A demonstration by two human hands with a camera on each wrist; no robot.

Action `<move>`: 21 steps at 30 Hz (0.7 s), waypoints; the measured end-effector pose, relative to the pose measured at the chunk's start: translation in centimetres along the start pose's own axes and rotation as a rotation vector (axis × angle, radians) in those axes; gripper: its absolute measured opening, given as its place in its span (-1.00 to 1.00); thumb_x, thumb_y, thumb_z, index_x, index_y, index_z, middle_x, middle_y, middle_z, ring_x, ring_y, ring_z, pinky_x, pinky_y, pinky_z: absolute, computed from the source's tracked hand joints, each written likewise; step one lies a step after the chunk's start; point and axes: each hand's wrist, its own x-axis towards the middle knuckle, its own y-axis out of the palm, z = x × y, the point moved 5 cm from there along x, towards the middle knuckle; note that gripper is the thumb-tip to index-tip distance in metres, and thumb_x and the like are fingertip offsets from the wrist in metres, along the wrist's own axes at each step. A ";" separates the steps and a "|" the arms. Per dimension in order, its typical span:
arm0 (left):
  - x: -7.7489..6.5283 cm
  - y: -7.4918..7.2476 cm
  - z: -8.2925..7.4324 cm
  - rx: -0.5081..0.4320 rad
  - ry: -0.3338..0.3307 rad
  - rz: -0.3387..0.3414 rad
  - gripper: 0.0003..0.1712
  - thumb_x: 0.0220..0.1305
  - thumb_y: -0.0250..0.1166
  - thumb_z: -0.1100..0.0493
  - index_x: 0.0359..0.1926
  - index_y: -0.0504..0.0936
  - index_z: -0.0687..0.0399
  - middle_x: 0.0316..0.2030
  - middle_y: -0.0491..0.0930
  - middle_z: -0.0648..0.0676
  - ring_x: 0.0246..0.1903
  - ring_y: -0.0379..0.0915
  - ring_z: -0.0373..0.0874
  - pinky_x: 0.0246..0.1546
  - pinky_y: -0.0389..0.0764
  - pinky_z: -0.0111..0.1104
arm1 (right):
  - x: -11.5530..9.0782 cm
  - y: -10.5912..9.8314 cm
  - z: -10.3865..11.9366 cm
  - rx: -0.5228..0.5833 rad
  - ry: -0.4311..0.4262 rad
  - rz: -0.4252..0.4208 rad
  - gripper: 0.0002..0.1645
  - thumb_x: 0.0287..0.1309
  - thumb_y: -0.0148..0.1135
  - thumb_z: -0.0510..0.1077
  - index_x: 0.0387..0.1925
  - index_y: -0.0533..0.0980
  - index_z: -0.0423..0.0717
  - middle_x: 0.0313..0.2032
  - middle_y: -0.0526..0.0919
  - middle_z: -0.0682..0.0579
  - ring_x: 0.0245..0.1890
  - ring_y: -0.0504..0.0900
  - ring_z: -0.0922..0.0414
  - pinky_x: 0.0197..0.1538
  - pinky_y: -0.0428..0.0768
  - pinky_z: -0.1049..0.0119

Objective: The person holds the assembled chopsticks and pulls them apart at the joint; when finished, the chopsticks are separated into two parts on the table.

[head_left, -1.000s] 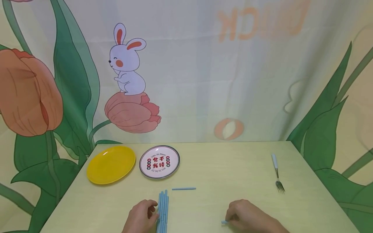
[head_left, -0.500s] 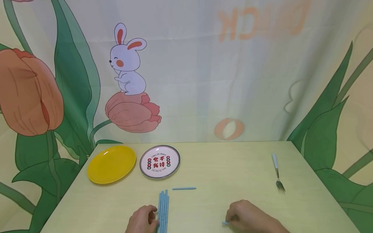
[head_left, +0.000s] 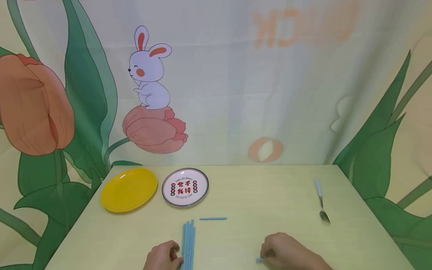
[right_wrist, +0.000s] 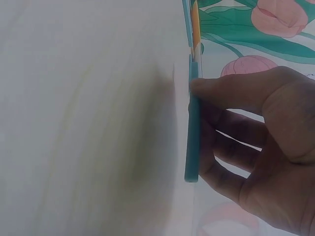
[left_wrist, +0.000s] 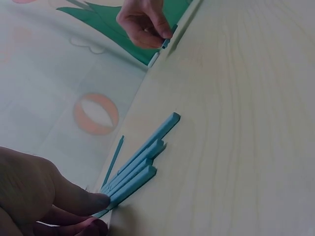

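I am gathering the blue sticks into one pile, and the step in hand is picking up a stray one. My left hand [head_left: 163, 257] sits at seven o'clock on the worktop [head_left: 256, 202], its curled fingers and thumb pressed against the side of the bundle [head_left: 188, 243] — the sticks lie side by side, pointing toward twelve, and the left wrist view shows their far ends uneven, one reaching past the others. My right hand [head_left: 287, 252] is at five o'clock, well apart from the bundle, with thumb and fingers pinching a single stick [right_wrist: 192, 129]; only its tip shows at the hand's left in the head view. Whether it is off the worktop yet I cannot tell.

One more stick [head_left: 213, 218] lies alone just beyond the bundle's far end, crosswise, toward one o'clock of it.

As I judge it, the next move calls for carrying the pinched stick across to nine o'clock, turning it to run parallel with the others, and laying it against the bundle's right side while my left hand holds the row steady — then squaring the ends.

The yellow plate [head_left: 129, 189] and printed plate [head_left: 185, 186] sit at eleven o'clock, the fork [head_left: 321, 201] at two.
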 end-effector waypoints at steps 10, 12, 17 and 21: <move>-0.6 -1.0 -1.0 0.030 0.045 -0.038 -0.92 0.16 0.37 0.27 -0.31 0.66 0.17 -0.53 0.52 -0.02 -0.51 0.37 -0.15 -0.39 0.46 -0.30 | -0.1 -0.1 -0.3 0.025 0.079 0.039 -0.87 0.15 0.32 -0.15 -0.40 0.72 0.16 -0.47 0.57 0.43 -0.49 0.43 0.47 -0.31 0.51 0.47; -0.8 -1.0 -1.0 0.041 0.046 -0.051 -0.91 0.16 0.37 0.24 -0.33 0.66 0.17 -0.54 0.52 -0.02 -0.52 0.37 -0.15 -0.41 0.46 -0.30 | -0.1 -0.1 -0.3 0.040 0.099 0.048 -0.86 0.16 0.31 -0.15 -0.40 0.72 0.18 -0.47 0.57 0.43 -0.49 0.44 0.46 -0.30 0.51 0.47; -0.1 0.1 0.0 0.078 -0.057 -0.001 -0.75 0.11 0.44 0.09 -0.32 0.61 0.15 -0.55 0.48 0.03 -0.52 0.37 -0.11 -0.42 0.42 -0.30 | -0.1 0.1 -0.3 0.075 0.125 0.066 -0.85 0.17 0.30 -0.16 -0.37 0.73 0.17 -0.46 0.59 0.42 -0.48 0.46 0.45 -0.31 0.53 0.46; 1.0 1.3 1.2 0.119 -0.120 0.015 -0.71 0.08 0.46 0.06 -0.31 0.58 0.13 -0.55 0.46 0.05 -0.51 0.37 -0.09 -0.42 0.39 -0.28 | -0.1 0.3 -0.3 0.071 0.121 0.064 -0.85 0.13 0.31 -0.19 -0.37 0.73 0.15 -0.47 0.59 0.42 -0.49 0.47 0.46 -0.32 0.52 0.47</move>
